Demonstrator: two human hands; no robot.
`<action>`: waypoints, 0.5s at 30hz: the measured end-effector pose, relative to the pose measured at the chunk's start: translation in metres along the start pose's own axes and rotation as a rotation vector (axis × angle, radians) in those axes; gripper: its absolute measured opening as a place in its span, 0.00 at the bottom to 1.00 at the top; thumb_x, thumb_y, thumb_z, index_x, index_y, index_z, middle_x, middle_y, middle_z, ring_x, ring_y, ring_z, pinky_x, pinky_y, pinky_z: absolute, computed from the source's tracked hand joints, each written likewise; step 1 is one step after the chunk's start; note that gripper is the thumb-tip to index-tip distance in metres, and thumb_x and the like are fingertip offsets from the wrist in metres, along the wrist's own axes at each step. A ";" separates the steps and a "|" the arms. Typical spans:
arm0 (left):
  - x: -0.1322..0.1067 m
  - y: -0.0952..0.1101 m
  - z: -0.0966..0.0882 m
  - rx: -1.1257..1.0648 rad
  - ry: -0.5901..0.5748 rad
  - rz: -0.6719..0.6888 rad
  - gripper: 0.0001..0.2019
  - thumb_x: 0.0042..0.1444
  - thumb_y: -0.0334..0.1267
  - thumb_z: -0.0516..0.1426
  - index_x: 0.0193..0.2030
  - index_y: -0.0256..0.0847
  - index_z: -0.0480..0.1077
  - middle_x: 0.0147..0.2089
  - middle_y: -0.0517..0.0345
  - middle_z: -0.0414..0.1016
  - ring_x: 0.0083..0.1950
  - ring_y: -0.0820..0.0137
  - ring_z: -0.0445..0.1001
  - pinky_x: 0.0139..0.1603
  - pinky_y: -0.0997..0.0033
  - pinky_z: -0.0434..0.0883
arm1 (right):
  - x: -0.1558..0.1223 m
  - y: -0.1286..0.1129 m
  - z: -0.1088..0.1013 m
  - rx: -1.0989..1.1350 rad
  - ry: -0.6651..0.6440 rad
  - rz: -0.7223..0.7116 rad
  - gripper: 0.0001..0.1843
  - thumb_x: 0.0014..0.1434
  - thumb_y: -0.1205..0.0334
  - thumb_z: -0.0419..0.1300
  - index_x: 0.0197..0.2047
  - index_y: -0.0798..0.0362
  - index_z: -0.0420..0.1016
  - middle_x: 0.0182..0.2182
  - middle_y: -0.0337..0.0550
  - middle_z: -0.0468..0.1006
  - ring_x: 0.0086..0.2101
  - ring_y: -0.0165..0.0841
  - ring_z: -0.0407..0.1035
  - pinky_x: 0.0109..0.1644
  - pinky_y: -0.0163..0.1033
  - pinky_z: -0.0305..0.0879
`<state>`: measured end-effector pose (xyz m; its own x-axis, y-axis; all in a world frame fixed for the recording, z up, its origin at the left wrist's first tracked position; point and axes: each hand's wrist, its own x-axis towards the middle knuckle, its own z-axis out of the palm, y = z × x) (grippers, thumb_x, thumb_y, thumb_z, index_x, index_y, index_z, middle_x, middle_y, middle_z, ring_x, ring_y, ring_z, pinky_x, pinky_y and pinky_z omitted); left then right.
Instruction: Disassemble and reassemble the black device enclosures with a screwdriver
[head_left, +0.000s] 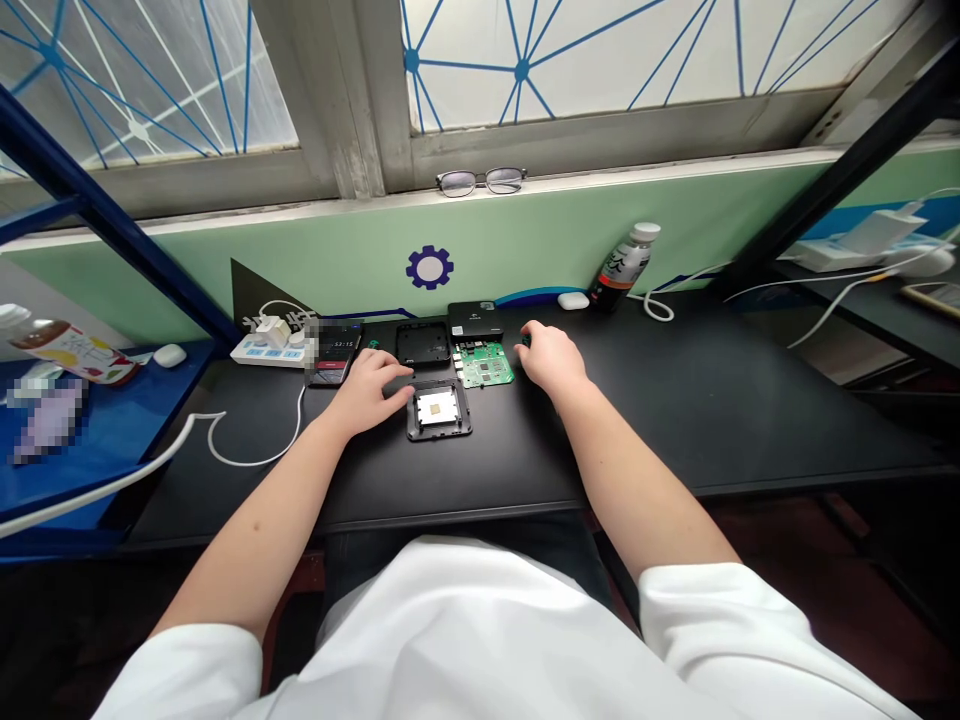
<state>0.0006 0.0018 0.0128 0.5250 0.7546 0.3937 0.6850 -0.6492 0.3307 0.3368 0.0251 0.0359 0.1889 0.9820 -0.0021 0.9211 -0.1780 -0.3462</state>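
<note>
My left hand (pixel 369 388) lies on the black table (pixel 675 400), fingers stretched toward the left edge of a black square case half (pixel 439 410) with a pale square pad in its middle. Just behind it lies a green circuit board (pixel 484 364). Further back sit another black case shell (pixel 422 343) and a closed black box (pixel 475 320). My right hand (pixel 549 358) rests right of the green board with fingers curled down on the table; what its fingertips touch is hidden.
A phone (pixel 334 356) showing a timer and a white power strip (pixel 264 342) lie at the left, with a white cable (pixel 225 445) looping forward. A bottle (pixel 621 266) and white earbud case (pixel 573 300) stand at the back. Glasses (pixel 481 181) rest on the window ledge.
</note>
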 end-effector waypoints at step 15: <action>-0.002 0.011 -0.005 -0.086 -0.237 0.044 0.22 0.57 0.52 0.71 0.55 0.47 0.81 0.60 0.46 0.76 0.67 0.47 0.65 0.70 0.37 0.66 | 0.009 0.007 0.002 -0.096 -0.094 0.021 0.17 0.71 0.59 0.60 0.60 0.50 0.78 0.57 0.61 0.80 0.56 0.53 0.78 0.52 0.52 0.75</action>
<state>0.0046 -0.0075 0.0204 0.6640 0.7204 0.2003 0.6189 -0.6798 0.3935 0.3443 0.0324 0.0310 0.1799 0.9788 -0.0977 0.9464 -0.1993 -0.2541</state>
